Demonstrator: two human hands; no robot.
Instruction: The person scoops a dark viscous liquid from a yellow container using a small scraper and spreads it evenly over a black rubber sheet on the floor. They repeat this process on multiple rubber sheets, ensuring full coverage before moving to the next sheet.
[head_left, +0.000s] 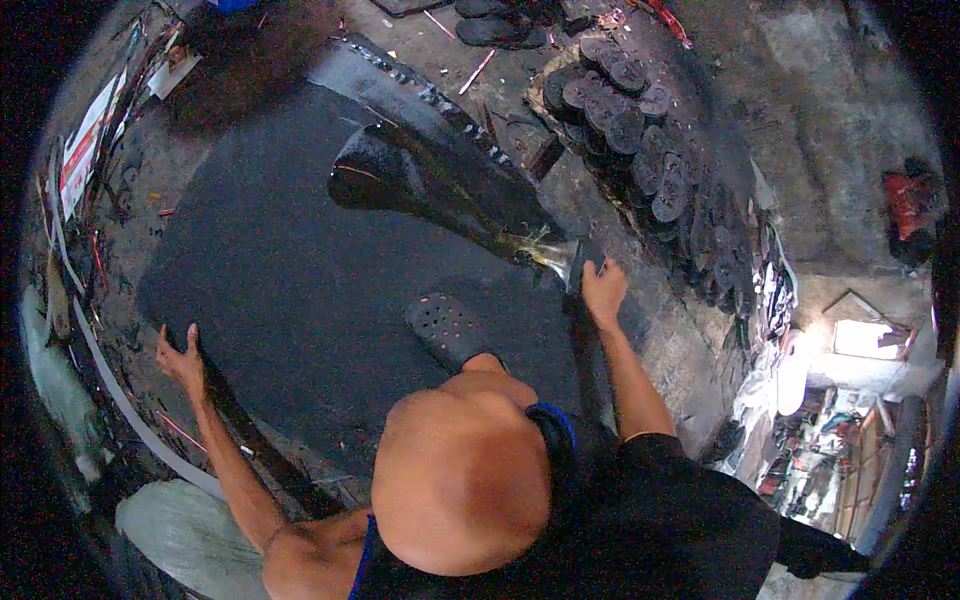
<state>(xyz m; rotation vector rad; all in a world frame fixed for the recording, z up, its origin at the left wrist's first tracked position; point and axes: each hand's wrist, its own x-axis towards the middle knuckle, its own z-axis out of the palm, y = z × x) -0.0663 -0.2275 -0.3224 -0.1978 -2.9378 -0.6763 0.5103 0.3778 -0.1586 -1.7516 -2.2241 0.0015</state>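
Note:
A large flat black sheet (270,240) covers the ground in front of me. My left hand (183,360) is at its left edge, thumb and forefinger spread apart. At the right edge, my right hand (605,292) has its fingers closed on the rim of the sheet, beside a dark strip that runs down toward me. Next to that hand, a glossy black folded piece (430,180) narrows to a pale, shiny end. My foot, in a dark perforated clog (445,328), stands on the sheet, below my bent knee.
Rows of dark shoe soles (625,130) are heaped on the right, with more dark pieces (500,25) at the top. A grey curved strip (130,405) and a pale sack (185,535) lie on the left. A red object (908,212) sits at the far right.

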